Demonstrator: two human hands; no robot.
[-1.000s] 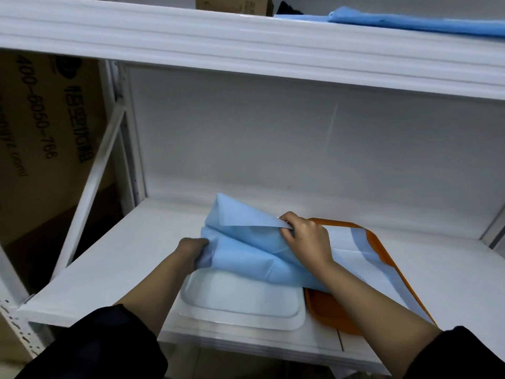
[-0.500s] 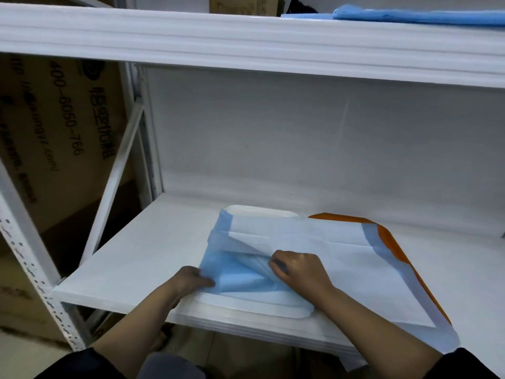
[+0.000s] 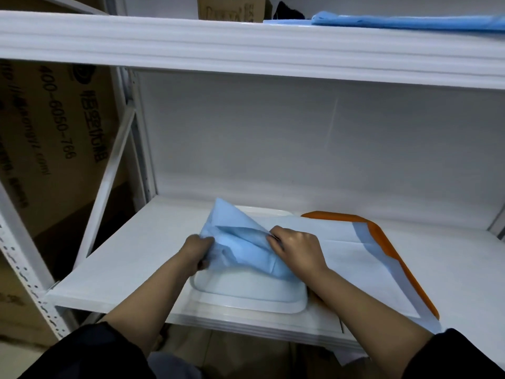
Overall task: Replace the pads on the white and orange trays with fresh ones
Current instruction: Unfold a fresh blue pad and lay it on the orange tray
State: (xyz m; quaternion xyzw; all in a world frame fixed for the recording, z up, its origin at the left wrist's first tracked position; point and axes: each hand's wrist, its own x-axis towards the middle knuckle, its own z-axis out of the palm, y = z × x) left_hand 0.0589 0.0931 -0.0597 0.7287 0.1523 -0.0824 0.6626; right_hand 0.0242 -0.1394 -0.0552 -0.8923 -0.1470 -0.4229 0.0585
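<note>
White shelf (image 3: 114, 258), blue pad (image 3: 240, 242) now lifted off white tray (image 3: 251, 294), both hands' fingers (image 3: 276, 243) gripping it.

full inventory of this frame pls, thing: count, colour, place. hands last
white tray: 1, white, front of lower shelf, left of orange tray
orange tray: 1, orange, lower shelf, right, mostly covered
pad: 1, white face with blue underside, spread over both trays, left part lifted and bunched
lower shelf: 1, white, centre
upper shelf: 1, white, top
blue sheets: count unclear, blue, on upper shelf, right
cardboard boxes: 2, brown, one left behind rack, one on upper shelf
left hand: 1, grips pad's left edge
right hand: 1, pinches pad fold
</note>
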